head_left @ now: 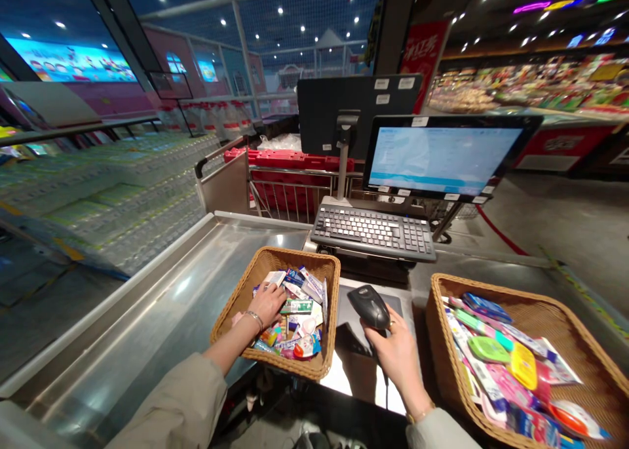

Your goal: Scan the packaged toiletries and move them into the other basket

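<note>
1. At the left, one metal counter (162,334) runs alongside a wicker basket (335,324), the first of two.
2. That basket holds a jumble of small packets, too heaped to count; I can pick out one green box (297,307) and one orange-and-white item (307,346).
3. The left hand (266,303) is inside it, fingers on one white box (274,278) — whether they grip it, I cannot tell.
4. Just right of this basket, the right hand (393,351), well apart from the left, is wrapped around one black scanner (369,307).
5. Behind the scanner sit one keyboard (373,231) and two monitors: one shows its back (358,108), the other a lit screen (445,157).
6. At the right stands the second basket (590,334) — one green case (489,349), one yellow case (523,365), one blue packet (486,307) and many overlapping packets inside.
</note>
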The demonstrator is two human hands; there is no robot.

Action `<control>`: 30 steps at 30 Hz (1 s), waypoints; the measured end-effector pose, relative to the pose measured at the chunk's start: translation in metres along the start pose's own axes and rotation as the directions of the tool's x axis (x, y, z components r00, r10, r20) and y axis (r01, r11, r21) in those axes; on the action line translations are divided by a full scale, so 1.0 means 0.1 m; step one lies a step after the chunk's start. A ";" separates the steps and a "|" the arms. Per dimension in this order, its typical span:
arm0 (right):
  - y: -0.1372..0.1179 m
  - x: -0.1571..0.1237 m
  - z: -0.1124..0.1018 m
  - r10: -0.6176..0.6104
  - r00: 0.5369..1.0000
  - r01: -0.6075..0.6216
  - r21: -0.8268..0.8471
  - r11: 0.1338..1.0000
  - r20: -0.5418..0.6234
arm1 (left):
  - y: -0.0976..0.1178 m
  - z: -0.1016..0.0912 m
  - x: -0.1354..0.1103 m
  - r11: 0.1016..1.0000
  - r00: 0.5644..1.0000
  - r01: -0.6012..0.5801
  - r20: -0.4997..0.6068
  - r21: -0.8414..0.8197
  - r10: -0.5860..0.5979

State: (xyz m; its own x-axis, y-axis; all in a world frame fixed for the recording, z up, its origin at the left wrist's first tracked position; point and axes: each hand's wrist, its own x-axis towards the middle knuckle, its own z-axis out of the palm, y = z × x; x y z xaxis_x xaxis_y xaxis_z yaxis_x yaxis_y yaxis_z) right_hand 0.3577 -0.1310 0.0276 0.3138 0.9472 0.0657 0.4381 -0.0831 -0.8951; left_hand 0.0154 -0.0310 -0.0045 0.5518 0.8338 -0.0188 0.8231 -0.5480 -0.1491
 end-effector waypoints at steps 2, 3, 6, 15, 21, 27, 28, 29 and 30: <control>-0.01 0.00 0.00 0.003 1.000 -0.003 0.004 1.000 0.002 | 0.03 -0.01 0.04 1.000 1.000 0.020 0.022 -0.001 -0.020; -0.01 0.00 -0.01 0.004 1.000 -0.004 0.005 1.000 0.001 | 0.05 -0.01 0.06 1.000 0.999 0.029 0.033 -0.002 -0.029; -0.02 0.00 -0.01 0.003 1.000 -0.003 0.004 1.000 -0.005 | 0.08 -0.02 0.10 0.999 0.997 0.051 0.062 -0.009 -0.051; -0.03 0.03 -0.05 0.011 1.000 -0.012 -0.016 1.000 -0.023 | 0.10 -0.15 0.11 0.995 0.998 0.070 0.011 -0.070 -0.069; -0.06 0.04 -0.04 -0.010 1.000 0.010 -0.025 1.000 -0.023 | 0.12 -0.29 0.15 0.990 0.992 0.096 -0.070 -0.107 -0.104; -0.10 0.04 -0.08 -0.010 1.000 0.009 -0.052 0.999 -0.024 | 0.17 -0.46 0.21 0.985 0.972 0.111 -0.193 -0.135 -0.136; -0.11 0.04 -0.09 -0.009 1.000 0.007 -0.055 0.998 -0.027 | 0.19 -0.50 0.22 0.986 0.969 0.108 -0.210 -0.128 -0.133; -0.11 0.04 -0.10 -0.011 0.999 0.009 -0.055 0.998 -0.032 | 0.20 -0.53 0.24 0.987 0.965 0.105 -0.228 -0.119 -0.130; -0.11 0.04 -0.10 -0.018 0.999 0.016 -0.053 0.998 -0.039 | 0.21 -0.56 0.25 0.989 0.961 0.102 -0.245 -0.109 -0.126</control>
State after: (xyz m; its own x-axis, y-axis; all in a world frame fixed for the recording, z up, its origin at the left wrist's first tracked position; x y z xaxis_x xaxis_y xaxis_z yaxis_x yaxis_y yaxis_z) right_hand 0.3628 -0.1296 0.0421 0.3384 0.9358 0.0985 0.4866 -0.0844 -0.8695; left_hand 0.0546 -0.0253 0.0471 0.4593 0.8545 0.2428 0.8849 -0.4639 -0.0412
